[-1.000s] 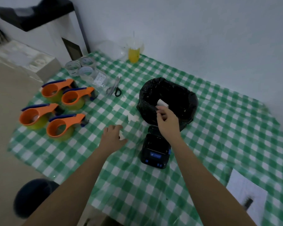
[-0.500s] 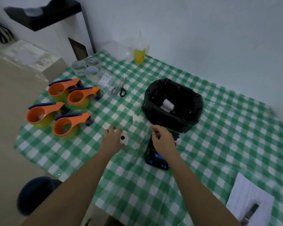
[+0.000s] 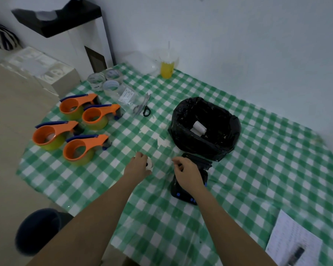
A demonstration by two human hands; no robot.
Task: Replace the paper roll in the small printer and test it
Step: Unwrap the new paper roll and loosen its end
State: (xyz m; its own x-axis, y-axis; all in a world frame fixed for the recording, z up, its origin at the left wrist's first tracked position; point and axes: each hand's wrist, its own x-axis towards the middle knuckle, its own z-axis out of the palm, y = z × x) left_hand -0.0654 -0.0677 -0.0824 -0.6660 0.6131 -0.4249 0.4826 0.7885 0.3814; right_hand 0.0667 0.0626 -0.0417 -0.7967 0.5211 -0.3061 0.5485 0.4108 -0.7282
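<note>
The small black printer [image 3: 183, 194] with blue buttons lies on the green checked tablecloth, its lid [image 3: 199, 161] raised at the far end. My right hand [image 3: 187, 174] hovers over the printer with its fingers curled and nothing visible in them. To the left, my left hand [image 3: 137, 167] grips a small white paper roll [image 3: 149, 163] just above the cloth. A used white roll [image 3: 199, 128] lies inside the black-lined bin [image 3: 206, 143] behind the printer.
Several orange tape dispensers [image 3: 79, 127] stand at the left. Clear tape rolls [image 3: 106, 81], scissors [image 3: 145, 108] and a yellow drink cup [image 3: 167, 69] sit at the back. White paper scraps [image 3: 162, 142] lie near the bin. A printed sheet with a pen [image 3: 294, 244] lies front right.
My right hand dropped the used roll into the bin and drew back over the printer. My left hand lifted the new roll from the cloth.
</note>
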